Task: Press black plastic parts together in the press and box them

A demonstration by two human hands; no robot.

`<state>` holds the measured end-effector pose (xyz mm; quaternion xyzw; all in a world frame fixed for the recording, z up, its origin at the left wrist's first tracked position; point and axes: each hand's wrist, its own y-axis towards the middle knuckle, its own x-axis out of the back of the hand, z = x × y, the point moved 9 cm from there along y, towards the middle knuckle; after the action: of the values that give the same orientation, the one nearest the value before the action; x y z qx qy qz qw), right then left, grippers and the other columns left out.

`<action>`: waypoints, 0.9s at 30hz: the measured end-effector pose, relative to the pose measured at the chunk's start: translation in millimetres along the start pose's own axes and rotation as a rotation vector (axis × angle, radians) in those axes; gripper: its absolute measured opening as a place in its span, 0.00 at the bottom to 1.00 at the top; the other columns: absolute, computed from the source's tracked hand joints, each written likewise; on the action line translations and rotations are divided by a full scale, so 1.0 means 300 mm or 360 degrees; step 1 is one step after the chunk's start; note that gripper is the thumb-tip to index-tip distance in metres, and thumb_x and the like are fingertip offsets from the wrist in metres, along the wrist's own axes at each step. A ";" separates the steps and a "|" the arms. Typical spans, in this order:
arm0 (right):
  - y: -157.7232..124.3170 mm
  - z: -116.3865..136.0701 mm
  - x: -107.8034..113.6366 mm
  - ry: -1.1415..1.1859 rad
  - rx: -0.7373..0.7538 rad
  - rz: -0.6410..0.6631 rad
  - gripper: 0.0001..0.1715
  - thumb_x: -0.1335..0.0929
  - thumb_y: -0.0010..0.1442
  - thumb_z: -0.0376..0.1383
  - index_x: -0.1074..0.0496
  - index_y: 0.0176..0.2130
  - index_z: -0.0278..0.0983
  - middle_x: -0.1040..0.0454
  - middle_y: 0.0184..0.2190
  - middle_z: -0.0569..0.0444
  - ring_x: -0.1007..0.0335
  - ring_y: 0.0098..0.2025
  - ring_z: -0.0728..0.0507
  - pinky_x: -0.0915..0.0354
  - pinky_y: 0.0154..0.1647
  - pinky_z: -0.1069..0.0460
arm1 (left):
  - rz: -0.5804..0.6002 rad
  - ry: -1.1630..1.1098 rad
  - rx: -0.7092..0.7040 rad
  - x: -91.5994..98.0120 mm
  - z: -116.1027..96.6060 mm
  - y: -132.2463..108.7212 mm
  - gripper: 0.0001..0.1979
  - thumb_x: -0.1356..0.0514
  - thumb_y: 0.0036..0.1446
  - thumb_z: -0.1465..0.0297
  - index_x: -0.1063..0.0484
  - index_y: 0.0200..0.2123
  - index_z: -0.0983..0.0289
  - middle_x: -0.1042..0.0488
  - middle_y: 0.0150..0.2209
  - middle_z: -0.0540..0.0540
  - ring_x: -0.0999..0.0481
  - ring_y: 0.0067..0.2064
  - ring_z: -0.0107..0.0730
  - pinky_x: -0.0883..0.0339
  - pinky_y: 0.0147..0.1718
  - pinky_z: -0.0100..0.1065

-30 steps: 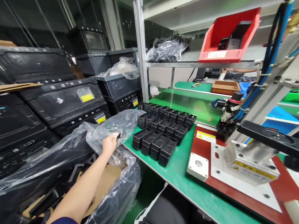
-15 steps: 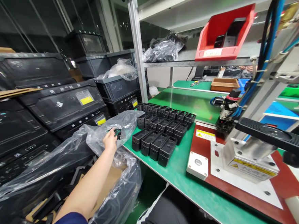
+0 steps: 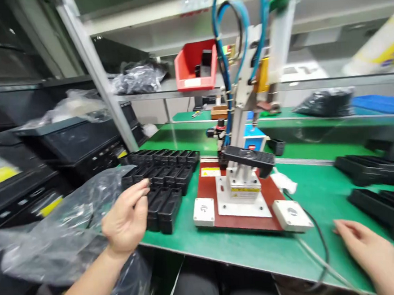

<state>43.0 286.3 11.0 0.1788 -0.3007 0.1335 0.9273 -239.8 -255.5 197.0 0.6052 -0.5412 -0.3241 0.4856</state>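
Observation:
My left hand (image 3: 125,215) is raised over the table's left edge, in front of the rows of black open trays (image 3: 169,208). Its fingers are extended, thumb apart, and nothing shows in it. Below and left of it spreads a clear plastic bag (image 3: 70,215). Over the green tabletop (image 3: 238,250) at the right, my right hand (image 3: 369,248) has curled fingers; whether anything is between them is hidden. Between the hands stands a press on a red base (image 3: 206,189), with a white button box (image 3: 203,212) at its left corner and another (image 3: 292,215) at its right.
Long black parts (image 3: 383,211) lie at the right side. Cables (image 3: 322,246) run over the front edge by the right box. A red bin (image 3: 196,66) sits on the shelf above. Black crates (image 3: 71,142) stand at the left, beside a metal post (image 3: 97,73).
The view has turned right, bringing my right hand into sight. My left hand has left the plastic bag, and the small dark green item at its fingers no longer shows.

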 end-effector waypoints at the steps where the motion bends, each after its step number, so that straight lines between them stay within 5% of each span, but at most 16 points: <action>1: 0.002 -0.037 0.026 -0.0034 -0.0082 -0.0018 0.17 0.33 0.47 0.58 0.27 0.24 0.50 0.23 0.27 0.42 0.27 0.30 0.32 0.37 0.30 0.37 | 0.0156 -0.0071 -0.0209 -0.105 -0.085 0.039 0.15 0.38 0.55 0.79 0.24 0.45 0.60 0.22 0.48 0.55 0.21 0.46 0.37 0.25 0.48 0.40; 5: -0.005 -0.060 0.039 0.0063 -0.0150 -0.0011 0.23 0.34 0.42 0.59 0.27 0.28 0.46 0.22 0.26 0.47 0.25 0.33 0.32 0.32 0.36 0.39 | 0.0505 -0.0354 -0.0691 -0.470 -0.317 0.143 0.14 0.40 0.58 0.77 0.25 0.47 0.63 0.24 0.50 0.59 0.23 0.51 0.37 0.26 0.51 0.39; 8: -0.018 -0.039 0.033 0.0088 -0.0128 -0.0024 0.27 0.36 0.43 0.60 0.26 0.29 0.42 0.22 0.25 0.49 0.25 0.32 0.33 0.32 0.34 0.41 | 0.0665 -0.0327 -0.0715 -0.679 -0.371 0.179 0.11 0.43 0.62 0.73 0.24 0.44 0.65 0.22 0.48 0.60 0.22 0.49 0.36 0.25 0.50 0.38; 11: -0.027 -0.030 0.032 0.0057 -0.0088 -0.0003 0.29 0.36 0.45 0.60 0.25 0.30 0.41 0.22 0.26 0.50 0.26 0.30 0.35 0.33 0.31 0.43 | 0.0896 -0.0215 -0.0679 -0.806 -0.381 0.165 0.13 0.47 0.64 0.71 0.24 0.45 0.66 0.21 0.46 0.59 0.21 0.48 0.37 0.26 0.50 0.39; 18: -0.032 -0.033 0.036 0.0061 -0.0063 0.0004 0.28 0.37 0.48 0.60 0.25 0.31 0.41 0.22 0.26 0.50 0.27 0.29 0.37 0.34 0.30 0.46 | 0.1077 0.0216 -0.0802 -0.829 -0.409 0.101 0.23 0.45 0.63 0.62 0.33 0.56 0.70 0.29 0.56 0.67 0.30 0.58 0.50 0.32 0.54 0.49; 21: -0.034 -0.033 0.035 0.0076 -0.0065 0.0001 0.28 0.37 0.49 0.59 0.25 0.31 0.40 0.23 0.25 0.51 0.27 0.28 0.38 0.34 0.29 0.46 | 0.1072 0.0220 -0.0864 -0.833 -0.425 0.085 0.27 0.44 0.62 0.62 0.39 0.61 0.69 0.33 0.59 0.67 0.35 0.61 0.50 0.36 0.57 0.50; 27: -0.032 -0.039 0.033 0.0172 -0.0019 -0.0035 0.27 0.36 0.50 0.58 0.25 0.32 0.39 0.23 0.25 0.51 0.26 0.30 0.37 0.34 0.32 0.46 | 0.1152 0.0224 -0.0788 -0.867 -0.423 0.085 0.24 0.43 0.61 0.63 0.35 0.57 0.68 0.30 0.57 0.65 0.31 0.58 0.48 0.35 0.55 0.49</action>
<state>60.4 283.9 5.7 0.1691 -0.2491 0.1310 0.9446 -185.2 28.2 226.8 0.2629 -0.5899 -0.2110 0.7337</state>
